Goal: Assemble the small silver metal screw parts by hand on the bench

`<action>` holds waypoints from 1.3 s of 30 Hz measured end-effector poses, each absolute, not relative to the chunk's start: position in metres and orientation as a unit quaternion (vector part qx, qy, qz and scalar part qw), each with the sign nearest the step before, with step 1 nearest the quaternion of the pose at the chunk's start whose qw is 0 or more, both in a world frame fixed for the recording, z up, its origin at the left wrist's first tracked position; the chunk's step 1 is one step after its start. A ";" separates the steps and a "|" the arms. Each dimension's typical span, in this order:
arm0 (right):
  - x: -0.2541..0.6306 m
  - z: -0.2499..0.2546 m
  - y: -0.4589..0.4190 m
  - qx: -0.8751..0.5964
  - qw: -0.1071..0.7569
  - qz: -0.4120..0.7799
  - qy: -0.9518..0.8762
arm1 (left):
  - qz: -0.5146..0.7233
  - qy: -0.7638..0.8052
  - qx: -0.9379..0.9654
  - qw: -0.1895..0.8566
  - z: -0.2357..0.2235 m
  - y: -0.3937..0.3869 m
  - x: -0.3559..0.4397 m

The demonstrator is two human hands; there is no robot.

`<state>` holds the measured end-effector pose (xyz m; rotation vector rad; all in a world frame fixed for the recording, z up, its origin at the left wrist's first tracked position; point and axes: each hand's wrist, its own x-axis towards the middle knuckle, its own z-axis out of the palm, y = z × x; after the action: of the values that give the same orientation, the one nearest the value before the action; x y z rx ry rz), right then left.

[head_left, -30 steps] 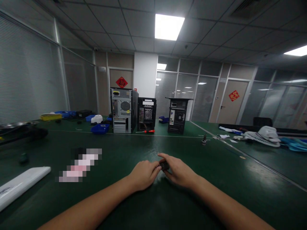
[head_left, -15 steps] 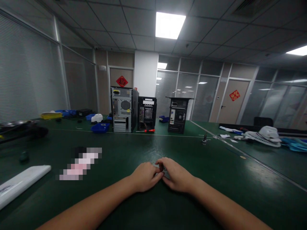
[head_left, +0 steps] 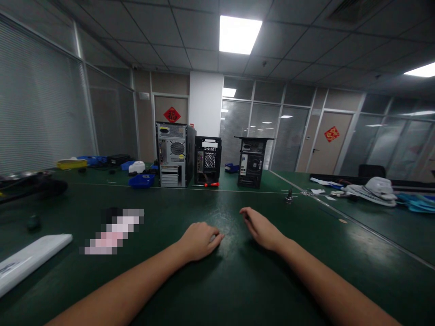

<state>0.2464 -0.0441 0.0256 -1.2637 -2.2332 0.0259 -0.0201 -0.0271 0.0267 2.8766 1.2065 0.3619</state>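
My left hand (head_left: pixel 200 241) is closed low over the green table (head_left: pixel 163 290), thumb pressed toward the curled fingers. A small greyish thing (head_left: pixel 213 237) peeks out between thumb and fingers; its kind is too small to make out. Apart from it, to the right, my right hand (head_left: pixel 261 230) hovers with loosely bent fingers pointing forward. No object shows in that hand, though its palm side is partly hidden.
Farther back stand a grey computer case (head_left: pixel 173 154) and two black computer cases (head_left: pixel 208 158), with a red-handled screwdriver (head_left: pixel 211 184) before them. A blue bin (head_left: pixel 142 181) is left of these. A white box-like object (head_left: pixel 30 260) lies near left, a white hat (head_left: pixel 377 190) far right.
My hands were together at the middle, fingers touching. Now my right hand has moved away forward and right, while my left has shifted slightly left, still closed.
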 end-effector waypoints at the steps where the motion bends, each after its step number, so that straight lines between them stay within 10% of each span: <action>1: 0.264 0.023 -0.036 -0.500 0.290 0.006 -0.816 | 0.114 0.395 0.912 0.001 0.026 -0.023 -0.024; 11: 0.468 -0.022 0.002 -0.803 0.291 -0.049 -0.518 | 0.113 0.521 0.846 -0.026 0.021 0.021 -0.064; 27: 0.504 -0.022 -0.005 -0.736 0.513 -0.094 -0.430 | 0.094 0.634 0.767 -0.005 0.010 0.051 -0.092; 39: 0.527 0.016 -0.041 -0.730 0.380 -0.179 -0.539 | 0.092 0.624 0.776 -0.009 0.008 0.050 -0.092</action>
<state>0.5271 -0.0409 0.0157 -1.8653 -1.3755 -0.4566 -0.0919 0.0496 0.0075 2.4515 1.9730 0.2897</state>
